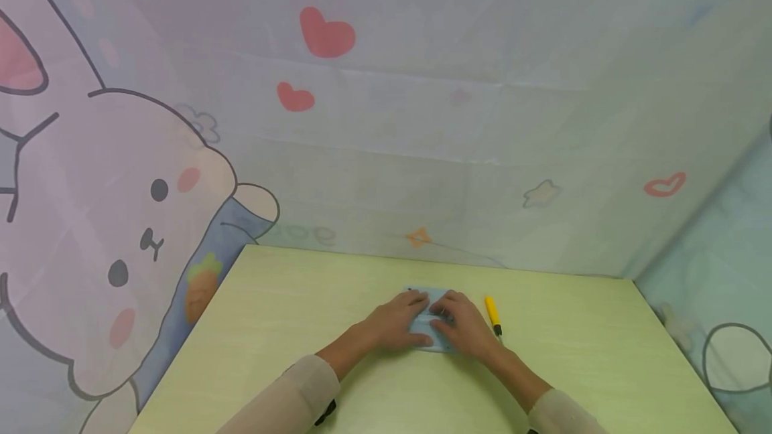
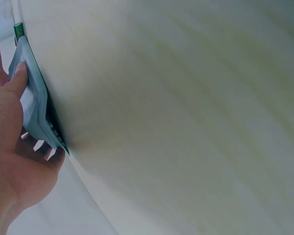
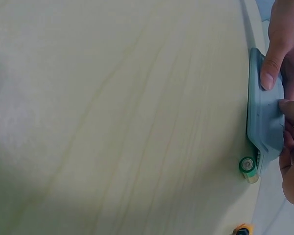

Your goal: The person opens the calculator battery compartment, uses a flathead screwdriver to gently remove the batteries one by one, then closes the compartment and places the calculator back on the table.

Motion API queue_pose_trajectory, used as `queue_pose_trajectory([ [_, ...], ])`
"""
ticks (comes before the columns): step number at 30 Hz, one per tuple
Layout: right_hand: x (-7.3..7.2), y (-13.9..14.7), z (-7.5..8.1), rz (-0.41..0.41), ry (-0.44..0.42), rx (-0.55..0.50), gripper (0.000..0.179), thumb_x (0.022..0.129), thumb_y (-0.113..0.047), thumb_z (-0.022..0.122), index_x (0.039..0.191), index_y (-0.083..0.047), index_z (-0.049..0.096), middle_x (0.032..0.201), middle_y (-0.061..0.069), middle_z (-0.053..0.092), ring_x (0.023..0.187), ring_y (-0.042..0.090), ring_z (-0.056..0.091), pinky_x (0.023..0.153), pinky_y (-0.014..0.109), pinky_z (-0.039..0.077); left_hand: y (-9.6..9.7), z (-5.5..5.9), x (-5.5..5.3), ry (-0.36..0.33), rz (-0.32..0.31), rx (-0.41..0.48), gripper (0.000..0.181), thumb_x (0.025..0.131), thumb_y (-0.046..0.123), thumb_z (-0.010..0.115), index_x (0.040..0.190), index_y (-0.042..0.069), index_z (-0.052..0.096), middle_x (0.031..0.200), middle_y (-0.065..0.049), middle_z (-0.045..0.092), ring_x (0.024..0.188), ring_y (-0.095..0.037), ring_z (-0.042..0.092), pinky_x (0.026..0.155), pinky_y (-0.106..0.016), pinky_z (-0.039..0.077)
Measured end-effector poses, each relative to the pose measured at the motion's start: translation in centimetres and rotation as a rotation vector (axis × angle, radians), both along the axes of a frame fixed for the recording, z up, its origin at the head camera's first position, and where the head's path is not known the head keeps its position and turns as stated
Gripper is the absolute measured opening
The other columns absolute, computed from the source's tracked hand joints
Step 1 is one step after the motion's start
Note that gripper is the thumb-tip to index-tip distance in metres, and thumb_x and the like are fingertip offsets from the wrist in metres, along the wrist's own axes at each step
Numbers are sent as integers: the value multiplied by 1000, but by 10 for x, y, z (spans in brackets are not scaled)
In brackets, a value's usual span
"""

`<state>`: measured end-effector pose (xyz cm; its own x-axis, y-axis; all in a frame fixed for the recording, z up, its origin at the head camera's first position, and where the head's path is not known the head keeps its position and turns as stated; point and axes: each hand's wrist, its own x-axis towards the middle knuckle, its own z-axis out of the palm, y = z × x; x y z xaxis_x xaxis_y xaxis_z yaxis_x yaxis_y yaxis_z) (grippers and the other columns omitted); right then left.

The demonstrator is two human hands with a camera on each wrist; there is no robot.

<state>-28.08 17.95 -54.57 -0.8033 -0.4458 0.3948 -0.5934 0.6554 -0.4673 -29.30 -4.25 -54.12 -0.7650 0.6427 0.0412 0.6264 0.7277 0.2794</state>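
A flat light blue plastic device with sloped edges lies on the table under both hands. Small bumps show along its underside edge in both wrist views. My left hand grips its left side, thumb on the upper face and fingers at the far edge. From the right, my right hand holds it with thumb and curled fingers over the top. A green cylindrical battery sits against the device's right end in the right wrist view. The right hand hides part of the device in the head view.
Right of the hands lies a yellow-handled screwdriver, its shaft pointing toward the person. The pale wooden table ends at the back against a printed cloth with hearts and a rabbit. More cloth hangs along the right side.
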Motion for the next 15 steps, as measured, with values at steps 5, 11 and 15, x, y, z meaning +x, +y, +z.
queue_pose_trajectory([
  [5, 0, 0, -1, -3, -10, -5, 16, 91, -8, 84, 106, -8, 78, 100, -2, 64, 96, 17, 60, 87, 37, 55, 0, 1, 0, -4, 3, 3, 83, 101, 57, 66, 164, 8, 41, 169, -5, 37, 157, -26, 33, 117, -43, 44],
  [11, 0, 0, -1, -7, -21, -10, 15, 91, -7, 84, 105, -10, 78, 100, -2, 62, 96, 16, 59, 87, 37, 54, 0, 1, 0, -5, -4, 4, 84, 102, 57, 65, 164, 7, 40, 169, -5, 37, 157, -27, 32, 119, -42, 42],
  [15, 1, -1, -2, -2, -16, -23, 14, 91, -7, 84, 103, -10, 78, 100, -2, 62, 95, 17, 59, 86, 37, 54, 0, 0, 0, -5, -4, 2, 84, 102, 58, 65, 164, 7, 40, 169, -6, 37, 157, -27, 32, 118, -42, 42],
])
